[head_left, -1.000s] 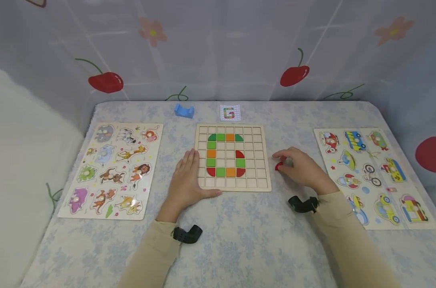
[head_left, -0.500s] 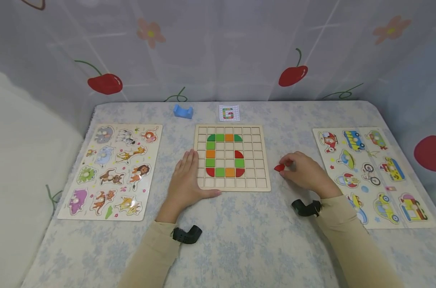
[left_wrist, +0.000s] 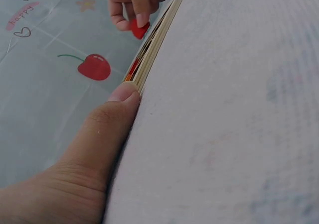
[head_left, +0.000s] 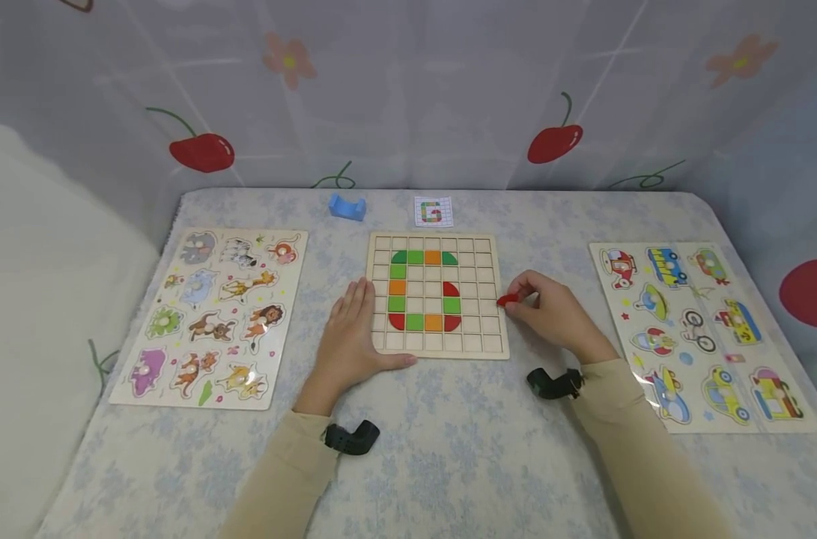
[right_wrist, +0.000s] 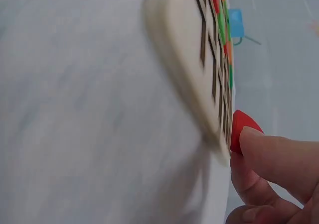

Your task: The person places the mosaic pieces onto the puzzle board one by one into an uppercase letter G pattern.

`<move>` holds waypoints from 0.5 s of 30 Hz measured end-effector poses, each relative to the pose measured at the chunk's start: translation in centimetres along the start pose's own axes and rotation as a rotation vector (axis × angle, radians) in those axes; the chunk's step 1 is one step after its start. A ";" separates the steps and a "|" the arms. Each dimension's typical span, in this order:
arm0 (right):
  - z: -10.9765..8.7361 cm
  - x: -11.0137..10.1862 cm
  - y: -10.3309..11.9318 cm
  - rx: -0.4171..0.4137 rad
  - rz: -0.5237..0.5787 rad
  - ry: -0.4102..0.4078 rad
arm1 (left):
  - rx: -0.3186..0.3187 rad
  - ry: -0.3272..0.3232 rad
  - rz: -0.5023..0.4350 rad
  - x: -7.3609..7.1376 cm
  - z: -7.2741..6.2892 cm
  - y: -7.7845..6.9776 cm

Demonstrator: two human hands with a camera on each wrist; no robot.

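A square wooden grid board (head_left: 482,344) lies mid-table, with green, orange and red tiles set in a G-like shape. My left hand (head_left: 347,344) rests along its left side, fingers straight and thumb stretched along the front edge. In the left wrist view the left thumb (left_wrist: 102,134) touches the board's edge. My right hand (head_left: 550,311) pinches a red quarter-round tile (right_wrist: 243,127) between thumb and index finger at the board's right edge. The held tile overlaps that edge in the head view. A matching red tile (head_left: 450,290) sits in the grid.
A small pattern card (head_left: 433,212) and a blue holder (head_left: 347,208) stand behind the board. An animal puzzle (head_left: 209,322) lies on the left, a vehicle puzzle (head_left: 705,337) on the right. A printed curtain (head_left: 395,90) hangs behind the table.
My right hand has lifted the red tile and carried it left to the board's right edge, turning it in the fingers. The left hand stays in place.
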State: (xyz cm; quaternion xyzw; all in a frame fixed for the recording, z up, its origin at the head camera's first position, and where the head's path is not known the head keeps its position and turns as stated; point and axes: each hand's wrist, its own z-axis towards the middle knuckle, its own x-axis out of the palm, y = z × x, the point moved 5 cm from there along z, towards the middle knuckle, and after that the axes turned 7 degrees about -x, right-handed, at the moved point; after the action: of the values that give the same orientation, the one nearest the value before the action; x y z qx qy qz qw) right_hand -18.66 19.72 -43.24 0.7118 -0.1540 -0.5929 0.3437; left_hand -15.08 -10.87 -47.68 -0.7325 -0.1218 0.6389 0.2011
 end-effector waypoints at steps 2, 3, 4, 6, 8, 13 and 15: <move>0.7 0.5 0.8 0.005 0.027 0.005 | 0.003 -0.002 -0.002 -0.1 0.0 0.0; 1.1 0.8 1.3 0.005 0.039 0.012 | 0.003 -0.001 -0.002 -0.1 0.0 0.0; 1.5 1.2 1.8 0.007 0.051 0.021 | 0.001 -0.001 -0.003 -0.1 0.0 0.0; 2.2 1.9 2.7 -0.002 0.074 0.036 | 0.000 -0.002 -0.002 -0.1 0.0 0.0; 2.9 2.6 3.8 -0.017 0.097 0.046 | -0.005 -0.002 0.002 0.0 -0.1 0.0; 4.3 4.3 5.9 -0.051 0.102 0.024 | -0.008 -0.006 0.005 -0.1 0.0 0.0; 4.9 4.9 6.3 -0.056 0.087 0.014 | -0.006 -0.009 0.005 -0.1 0.0 0.0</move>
State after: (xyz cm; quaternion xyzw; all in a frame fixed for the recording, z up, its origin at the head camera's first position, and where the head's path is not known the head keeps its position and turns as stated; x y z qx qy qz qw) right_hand -20.85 10.61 -42.92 0.6987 -0.1658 -0.5763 0.3901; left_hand -15.06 -10.89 -47.57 -0.7307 -0.1229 0.6421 0.1969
